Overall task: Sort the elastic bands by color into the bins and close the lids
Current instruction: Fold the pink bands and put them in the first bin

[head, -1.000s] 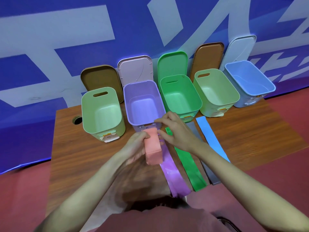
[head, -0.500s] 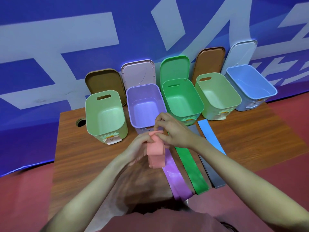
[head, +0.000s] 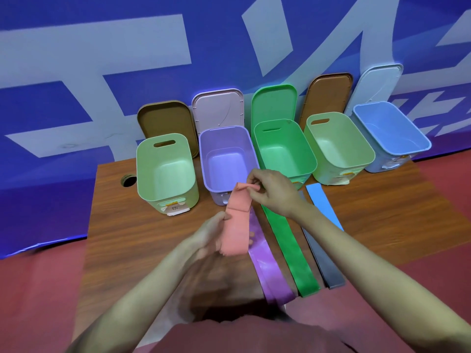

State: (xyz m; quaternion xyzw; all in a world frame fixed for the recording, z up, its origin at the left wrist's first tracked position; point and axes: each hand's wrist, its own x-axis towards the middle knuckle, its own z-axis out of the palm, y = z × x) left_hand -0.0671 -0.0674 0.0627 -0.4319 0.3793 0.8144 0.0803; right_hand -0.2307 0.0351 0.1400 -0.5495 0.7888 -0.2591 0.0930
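Observation:
Both hands hold a pink elastic band (head: pixel 235 225) over the table's middle. My left hand (head: pixel 211 235) grips its lower part, and my right hand (head: pixel 272 192) pinches its folded top end just in front of the purple bin (head: pixel 204 149). Flat on the table lie a purple band (head: pixel 267 271), a green band (head: pixel 288 253), a dark grey band (head: pixel 321 261) and a blue band (head: pixel 321 202). Open bins stand in a row: light green (head: pixel 142 174), purple, green (head: pixel 305 149), light green (head: pixel 367 154) and blue (head: pixel 423 141).
The lids lean upright against the blue wall behind the bins: brown (head: pixel 163 118), pale pink (head: pixel 216 105), green (head: pixel 274 103), brown (head: pixel 328 93), pale blue (head: pixel 379 82). A round hole (head: pixel 128 180) sits at the wooden table's (head: pixel 127 225) back left. Red floor surrounds the table.
My right hand has drawn the pink band's top end up and away from my left hand, so the folded band now stretches longer between them. The other bands have not moved.

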